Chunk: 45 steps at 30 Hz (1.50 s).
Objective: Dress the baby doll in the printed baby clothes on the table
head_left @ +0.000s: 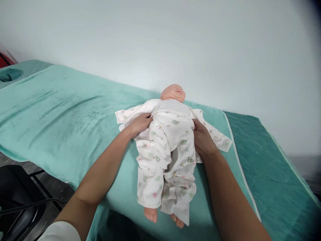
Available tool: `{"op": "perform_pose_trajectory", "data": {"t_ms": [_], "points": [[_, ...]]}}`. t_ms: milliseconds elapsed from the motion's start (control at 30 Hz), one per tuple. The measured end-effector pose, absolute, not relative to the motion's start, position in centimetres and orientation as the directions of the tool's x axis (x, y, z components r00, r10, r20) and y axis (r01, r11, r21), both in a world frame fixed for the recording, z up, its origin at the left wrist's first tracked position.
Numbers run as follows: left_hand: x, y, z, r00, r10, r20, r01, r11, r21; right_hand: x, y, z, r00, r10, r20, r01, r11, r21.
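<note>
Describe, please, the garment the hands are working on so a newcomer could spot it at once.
On the teal towel covering the table lies a baby doll. The white printed sleepsuit on its body, between the left hand and right hand, is the only patterned fabric here.

One baby doll point(173, 97) lies here, wearing one printed sleepsuit point(165, 147), with two bare doll feet point(150, 214) showing. Two hands are on it: one left hand point(140, 124) and one right hand point(202, 139). One green towel point(62, 107) covers one table point(276, 160)
</note>
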State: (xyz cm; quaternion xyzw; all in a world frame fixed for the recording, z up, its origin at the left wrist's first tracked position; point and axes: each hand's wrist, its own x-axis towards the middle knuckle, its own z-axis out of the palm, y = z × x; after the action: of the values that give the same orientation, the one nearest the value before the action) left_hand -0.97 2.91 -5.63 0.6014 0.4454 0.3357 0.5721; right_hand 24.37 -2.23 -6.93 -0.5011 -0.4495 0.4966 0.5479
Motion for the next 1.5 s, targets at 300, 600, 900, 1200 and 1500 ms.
{"op": "perform_pose_trajectory", "data": {"t_ms": [300,600,900,1200,1500], "points": [[-0.3,2.9,-6.0,0.339,0.938,-0.073,-0.073,0.103,0.992,24.9,-1.9,-7.1,-0.005,1.000,-0.015,-0.144,-0.015,-0.989],[-0.3,2.7,-6.2,0.298,0.951,-0.084,-0.182,0.143,0.973,25.3,-1.8,-7.5,0.004,1.000,0.008,-0.023,0.008,-1.000],[-1.5,3.6,-6.1,0.375,0.915,-0.148,-0.148,0.217,0.965,25.8,-2.5,-6.9,-0.076,0.997,-0.021,-0.036,-0.024,-0.999],[-2.1,2.9,-4.7,0.586,0.810,-0.024,0.029,0.009,1.000,25.5,-2.1,-6.8,0.021,1.000,-0.007,0.109,-0.009,-0.994],[-1.1,2.0,-4.6,0.476,0.879,0.013,0.136,-0.088,0.987,24.6,-2.3,-6.0,-0.082,0.995,0.048,0.200,0.064,-0.978]]}}
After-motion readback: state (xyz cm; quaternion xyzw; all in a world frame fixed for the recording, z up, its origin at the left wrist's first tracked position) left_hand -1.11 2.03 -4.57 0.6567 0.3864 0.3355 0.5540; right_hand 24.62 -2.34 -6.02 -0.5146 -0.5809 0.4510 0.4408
